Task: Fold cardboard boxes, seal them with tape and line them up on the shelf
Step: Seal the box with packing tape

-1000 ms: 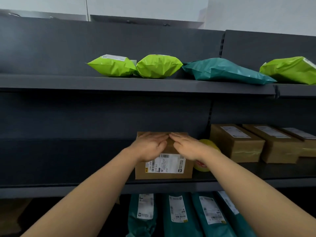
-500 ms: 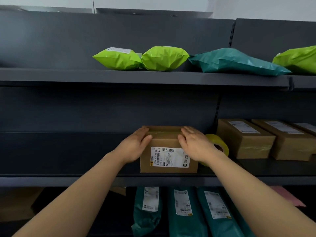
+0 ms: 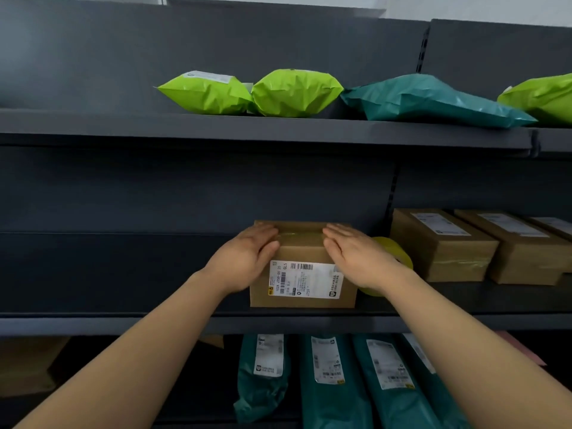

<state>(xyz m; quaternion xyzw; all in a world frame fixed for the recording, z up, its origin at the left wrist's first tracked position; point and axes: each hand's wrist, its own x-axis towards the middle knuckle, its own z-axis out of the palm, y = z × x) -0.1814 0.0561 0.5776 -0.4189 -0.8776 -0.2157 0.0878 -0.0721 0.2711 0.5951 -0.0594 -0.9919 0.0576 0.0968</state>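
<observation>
A small sealed cardboard box [image 3: 301,252] with a white shipping label faces me on the dark middle shelf [image 3: 123,323]. Clear tape runs across its top. My left hand [image 3: 247,258] wraps the box's upper left corner, thumb on the front face. My right hand [image 3: 356,255] lies over the upper right corner, fingers flat on top. A yellow tape roll [image 3: 394,252] stands just right of the box, partly hidden behind my right wrist.
Further right on the same shelf sit taped boxes [image 3: 442,246] [image 3: 520,252] in a row. The upper shelf carries green mailers [image 3: 207,92] [image 3: 294,92] and a teal mailer [image 3: 427,100]. Below hang several teal mailers [image 3: 334,382]; flat cardboard [image 3: 28,363] lies at lower left.
Both hands met at the middle of the box top, then slid apart along the tape to the two upper corners. The box stayed in place on the shelf.
</observation>
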